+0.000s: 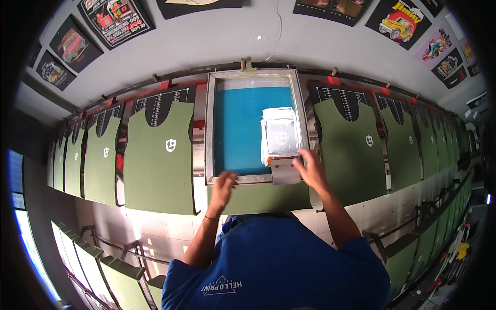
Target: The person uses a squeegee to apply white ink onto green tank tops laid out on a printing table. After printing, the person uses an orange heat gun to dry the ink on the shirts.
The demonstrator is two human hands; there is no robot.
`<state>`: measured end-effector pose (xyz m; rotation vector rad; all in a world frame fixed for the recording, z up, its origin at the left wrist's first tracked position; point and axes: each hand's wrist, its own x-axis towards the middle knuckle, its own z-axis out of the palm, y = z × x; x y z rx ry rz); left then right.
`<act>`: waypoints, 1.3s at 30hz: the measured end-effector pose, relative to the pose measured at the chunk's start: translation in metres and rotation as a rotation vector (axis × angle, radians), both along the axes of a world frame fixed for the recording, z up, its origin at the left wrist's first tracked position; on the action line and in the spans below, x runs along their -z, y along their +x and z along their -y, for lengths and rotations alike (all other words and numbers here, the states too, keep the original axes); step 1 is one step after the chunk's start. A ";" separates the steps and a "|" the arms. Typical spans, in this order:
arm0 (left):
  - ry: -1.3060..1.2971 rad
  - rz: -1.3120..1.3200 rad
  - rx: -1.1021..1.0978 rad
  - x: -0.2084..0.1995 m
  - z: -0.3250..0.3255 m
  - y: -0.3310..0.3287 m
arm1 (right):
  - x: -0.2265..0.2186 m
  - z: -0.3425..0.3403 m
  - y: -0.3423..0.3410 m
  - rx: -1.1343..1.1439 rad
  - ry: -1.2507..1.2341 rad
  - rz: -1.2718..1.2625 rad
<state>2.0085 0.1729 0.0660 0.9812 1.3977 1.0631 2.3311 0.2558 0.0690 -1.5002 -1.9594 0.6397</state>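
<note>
Blue shirt fabric fills the near side. Beyond, a rectangular metal frame stretches smooth blue mesh; a flat grey squeegee lies across its near right rail. The left hand, empty, curves loosely by the near left corner; the right hand, fingers parted, is beside the squeegee, contact unclear.

Grey wall w/ pics, pale tiled flr, prob. window far L.
</note>
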 end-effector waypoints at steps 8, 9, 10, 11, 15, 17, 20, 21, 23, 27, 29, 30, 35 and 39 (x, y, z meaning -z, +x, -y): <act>-0.431 0.262 0.608 0.019 0.025 0.095 | -0.003 0.043 -0.019 -0.316 0.036 0.568; -0.500 0.353 0.570 0.022 0.020 0.100 | -0.016 0.037 -0.028 -0.304 0.035 0.543; -0.567 0.444 0.531 0.025 0.018 0.102 | -0.019 0.032 -0.029 -0.305 0.037 0.541; -0.590 0.557 0.493 0.028 0.018 0.104 | -0.020 0.027 -0.029 -0.305 0.040 0.540; -0.642 0.941 0.277 0.069 0.005 0.115 | -0.034 -0.017 -0.033 -0.328 0.053 0.543; -0.697 1.017 0.126 0.085 -0.002 0.128 | -0.032 -0.043 -0.032 -0.325 0.036 0.506; -0.773 0.954 -0.062 0.090 -0.006 0.137 | -0.042 -0.079 -0.034 -0.313 -0.101 0.450; -0.763 0.921 -0.077 0.091 -0.005 0.138 | -0.049 -0.093 -0.038 -0.275 -0.149 0.422; -0.747 0.861 -0.079 0.090 -0.003 0.142 | -0.049 -0.127 -0.041 -0.259 -0.071 0.450; -0.708 0.726 -0.054 0.075 -0.003 0.144 | -0.018 -0.189 -0.037 -0.273 0.157 0.429; -0.689 0.678 -0.052 0.070 -0.001 0.145 | -0.014 -0.199 -0.040 -0.283 0.142 0.434; -0.675 0.664 -0.057 0.070 -0.001 0.146 | -0.013 -0.199 -0.044 -0.293 0.135 0.438; -0.648 0.631 -0.076 0.070 -0.001 0.147 | -0.007 -0.144 -0.043 -0.270 0.079 0.473; -0.603 0.686 -0.082 0.074 0.000 0.149 | -0.021 -0.062 -0.032 -0.321 0.030 0.413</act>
